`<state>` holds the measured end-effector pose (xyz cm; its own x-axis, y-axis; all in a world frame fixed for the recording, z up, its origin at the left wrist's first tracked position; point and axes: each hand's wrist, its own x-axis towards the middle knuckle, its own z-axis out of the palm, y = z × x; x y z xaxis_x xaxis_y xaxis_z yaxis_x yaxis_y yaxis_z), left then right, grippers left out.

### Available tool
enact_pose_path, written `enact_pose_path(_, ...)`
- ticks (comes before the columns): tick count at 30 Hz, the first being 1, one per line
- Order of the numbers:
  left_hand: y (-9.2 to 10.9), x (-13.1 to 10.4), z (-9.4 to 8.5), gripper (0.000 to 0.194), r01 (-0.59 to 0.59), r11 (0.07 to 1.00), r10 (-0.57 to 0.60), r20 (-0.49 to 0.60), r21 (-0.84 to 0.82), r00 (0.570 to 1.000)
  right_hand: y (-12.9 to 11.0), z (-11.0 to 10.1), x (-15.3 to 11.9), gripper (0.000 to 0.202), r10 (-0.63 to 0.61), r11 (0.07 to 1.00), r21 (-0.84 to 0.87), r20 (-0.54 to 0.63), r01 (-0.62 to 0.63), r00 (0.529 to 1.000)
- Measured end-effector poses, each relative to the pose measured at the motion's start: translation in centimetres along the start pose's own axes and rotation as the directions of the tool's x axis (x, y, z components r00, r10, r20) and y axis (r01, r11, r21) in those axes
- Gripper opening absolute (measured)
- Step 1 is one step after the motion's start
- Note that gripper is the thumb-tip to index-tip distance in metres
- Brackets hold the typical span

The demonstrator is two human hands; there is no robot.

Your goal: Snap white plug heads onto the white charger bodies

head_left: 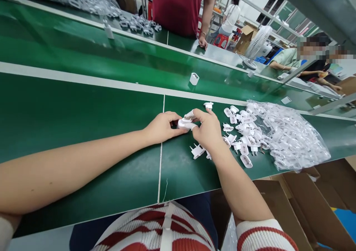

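Note:
Over the green table, my left hand [162, 127] pinches a small white plug piece [183, 123] between thumb and fingers. My right hand [208, 129] grips the same piece from the other side, its thumb and forefinger tips wearing white finger covers. The fingers partly hide the piece. Beside and under my right hand lie more white plug pieces, one with two pins [197, 151] near the wrist and another [208, 105] beyond the fingers. A loose pile of plug pieces [247, 130] spreads to the right.
A clear plastic bag [300, 139] full of white pieces lies right of the pile. Behind a pale rail, a white charger housing [194, 79] stands on the green belt [125, 63]. Across it stands a person in a red shirt [178, 9]. Cardboard boxes [289, 206] sit below right.

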<state>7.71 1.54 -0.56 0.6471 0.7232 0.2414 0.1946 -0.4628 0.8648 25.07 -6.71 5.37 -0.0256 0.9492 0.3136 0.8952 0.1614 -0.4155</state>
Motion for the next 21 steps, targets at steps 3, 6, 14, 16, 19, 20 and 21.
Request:
enact_pose_path(3,-0.1,0.0,0.2,0.035,-0.001,1.000,0.001,-0.006,0.014,1.000,-0.3,-0.1,0.1,0.033,-0.017,0.999,-0.051,0.002,0.017,1.000)
enact_pose_path(6,0.0,0.1,0.5,0.036,-0.021,0.999,0.022,-0.009,0.025,1.000,0.1,0.1,0.3,0.029,0.028,0.999,0.042,0.019,-0.028,0.999)
enact_pose_path(14,-0.2,1.4,-0.2,0.035,-0.021,0.995,0.025,-0.040,0.094,0.999,1.2,-2.3,-0.7,0.076,0.115,0.917,0.376,0.063,-0.130,0.991)
enact_pose_path(16,-1.3,2.9,-1.8,0.037,0.023,0.993,-0.008,-0.130,0.114,0.992,1.3,-4.0,-1.3,0.069,0.019,0.937,0.347,0.084,-0.047,0.996)
enact_pose_path(19,-3.7,5.6,-5.9,0.041,0.132,0.976,-0.070,-0.327,0.171,0.942,0.9,-5.6,-2.4,0.063,-0.082,0.984,0.178,0.389,0.013,0.918)
enact_pose_path(20,-4.6,6.5,-7.6,0.040,0.185,0.963,-0.096,-0.393,0.195,0.914,0.7,-5.7,-2.7,0.064,-0.054,0.996,0.094,0.477,0.010,0.877)
enact_pose_path(21,-5.4,7.4,-9.2,0.039,0.244,0.945,-0.122,-0.458,0.217,0.881,0.5,-5.4,-2.8,0.061,-0.008,1.000,0.007,0.537,0.005,0.844)
